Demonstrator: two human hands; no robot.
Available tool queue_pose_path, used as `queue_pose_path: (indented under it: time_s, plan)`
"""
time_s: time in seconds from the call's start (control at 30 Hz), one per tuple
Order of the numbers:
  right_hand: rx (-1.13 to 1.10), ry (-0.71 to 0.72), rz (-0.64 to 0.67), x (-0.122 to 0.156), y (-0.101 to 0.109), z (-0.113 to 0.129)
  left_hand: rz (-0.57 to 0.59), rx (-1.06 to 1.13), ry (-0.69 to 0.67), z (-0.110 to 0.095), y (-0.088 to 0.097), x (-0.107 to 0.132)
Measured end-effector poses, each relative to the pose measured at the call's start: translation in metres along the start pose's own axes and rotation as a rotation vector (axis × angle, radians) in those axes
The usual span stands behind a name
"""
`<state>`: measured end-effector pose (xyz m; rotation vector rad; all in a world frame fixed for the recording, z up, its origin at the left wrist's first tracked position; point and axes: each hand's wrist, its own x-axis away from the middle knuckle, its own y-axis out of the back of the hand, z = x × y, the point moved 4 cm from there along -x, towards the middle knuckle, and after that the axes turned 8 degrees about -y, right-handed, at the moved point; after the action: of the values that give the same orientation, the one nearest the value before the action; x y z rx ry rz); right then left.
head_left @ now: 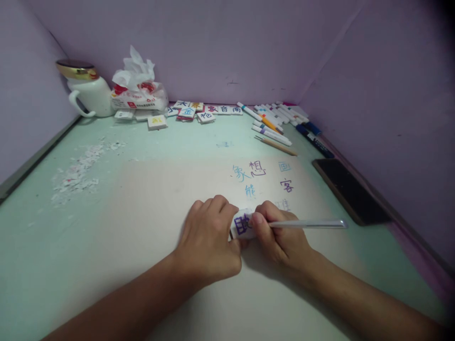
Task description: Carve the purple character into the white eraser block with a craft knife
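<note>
My left hand (209, 237) is curled, its fingers closed on a small white tile (241, 225) that bears a purple character. My right hand (280, 237) pinches a thin silver pen (309, 224) whose tip touches the tile; the shaft points right. Both hands rest on a pale patch of the green tabletop (142, 222). Just beyond them, several blue and purple characters (258, 169) are written on the surface.
At the back stand a white jug with a gold lid (88, 92), a tissue pack (138, 92), several character tiles (194, 111) and a row of markers (273, 121). A dark phone (350, 189) lies at the right. White crumbs (78, 173) litter the left. Purple walls enclose the table.
</note>
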<state>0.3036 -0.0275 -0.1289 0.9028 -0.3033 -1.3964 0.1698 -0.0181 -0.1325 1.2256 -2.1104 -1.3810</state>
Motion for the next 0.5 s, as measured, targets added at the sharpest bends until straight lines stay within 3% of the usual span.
queue_pose_path:
  time_s: [0.23, 0.37, 0.43, 0.5]
  plan:
    - [-0.067, -0.035, 0.002, 0.001, -0.002, -0.002, -0.008, 0.030, -0.002, 0.001, 0.001, -0.001]
    - [-0.180, -0.169, -0.052, -0.002, 0.003, -0.005, -0.020, 0.063, 0.021, 0.000, 0.002, 0.002]
    - [-0.232, -0.253, -0.126, 0.000, 0.007, -0.018, -0.036, 0.085, 0.040, -0.001, 0.002, 0.004]
    - [-0.296, -0.335, -0.076, 0.010, 0.001, -0.042, -0.068, 0.078, 0.073, 0.000, -0.001, 0.005]
